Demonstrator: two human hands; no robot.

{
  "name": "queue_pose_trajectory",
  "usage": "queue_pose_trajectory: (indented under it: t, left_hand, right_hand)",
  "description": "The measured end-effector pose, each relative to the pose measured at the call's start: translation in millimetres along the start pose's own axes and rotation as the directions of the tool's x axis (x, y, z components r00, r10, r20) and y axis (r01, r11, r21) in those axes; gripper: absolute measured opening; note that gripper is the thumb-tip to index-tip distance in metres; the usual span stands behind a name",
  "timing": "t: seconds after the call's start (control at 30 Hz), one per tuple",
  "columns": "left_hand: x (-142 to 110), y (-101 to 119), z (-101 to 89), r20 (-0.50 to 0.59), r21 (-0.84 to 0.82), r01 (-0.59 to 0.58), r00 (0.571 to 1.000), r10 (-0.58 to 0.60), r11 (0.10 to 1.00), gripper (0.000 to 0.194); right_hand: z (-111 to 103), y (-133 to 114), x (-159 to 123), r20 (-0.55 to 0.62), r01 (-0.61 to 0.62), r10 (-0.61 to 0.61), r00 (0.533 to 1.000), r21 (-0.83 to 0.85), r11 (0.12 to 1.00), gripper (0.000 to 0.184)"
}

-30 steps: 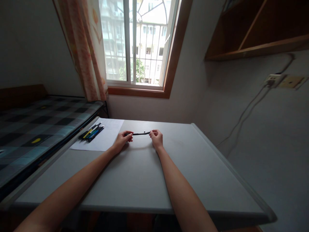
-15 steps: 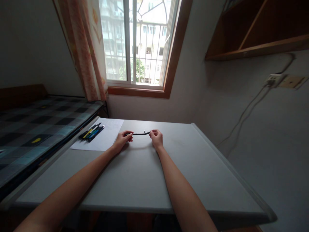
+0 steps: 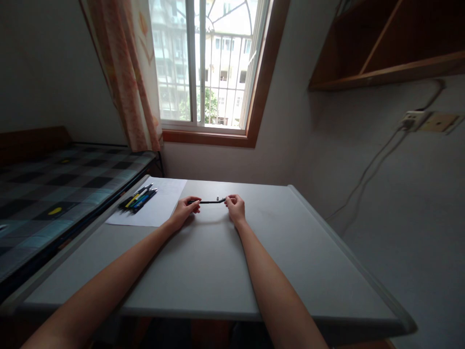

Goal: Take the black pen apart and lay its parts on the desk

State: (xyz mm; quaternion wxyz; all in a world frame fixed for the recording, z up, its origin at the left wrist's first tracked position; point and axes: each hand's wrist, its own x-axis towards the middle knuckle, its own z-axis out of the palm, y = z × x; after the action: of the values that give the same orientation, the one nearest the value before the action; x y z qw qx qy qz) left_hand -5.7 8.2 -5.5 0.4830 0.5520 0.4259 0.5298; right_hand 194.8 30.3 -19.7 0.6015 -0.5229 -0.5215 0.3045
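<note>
A thin black pen-like stick (image 3: 209, 202) spans the gap between my two hands, over the far middle of the table. My left hand (image 3: 185, 211) pinches its left end between thumb and fingers. At the other end, the fingertips of my right hand (image 3: 236, 207) are closed on it. Close to my right hand the stick bends upward at an angle; whether it is one piece or two meeting there, I cannot tell. Just behind it sits a small pale object (image 3: 218, 198), too tiny to name.
Several pens (image 3: 138, 198) lie in a pile on a white paper sheet (image 3: 163, 213) at the table's far left. The white table (image 3: 203, 271) has raised side edges. A checked bed (image 3: 72, 184) is at left, a wall shelf (image 3: 385, 72) and socket (image 3: 414, 118) at right.
Almost nothing differs. Both hands keep their grip on the black stick, with at most a tiny shift at its right end.
</note>
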Motion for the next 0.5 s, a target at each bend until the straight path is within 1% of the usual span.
queue_pose_trajectory:
  t: [0.4,0.5]
  left_hand:
    - [-0.3,0.2,0.3,0.005,0.008,0.003,1.000,-0.003,1.000,0.038]
    - [-0.6,1.0,1.0,0.000,0.005,0.001,1.000,-0.001,1.000,0.038]
  right_hand:
    - [1.0,-0.3,-0.4,-0.020,0.004,-0.003,1.000,0.079,0.997,0.020]
    - [-0.8,-2.4,0.8,-0.049,0.011,-0.007,0.999,0.085,0.996,0.023]
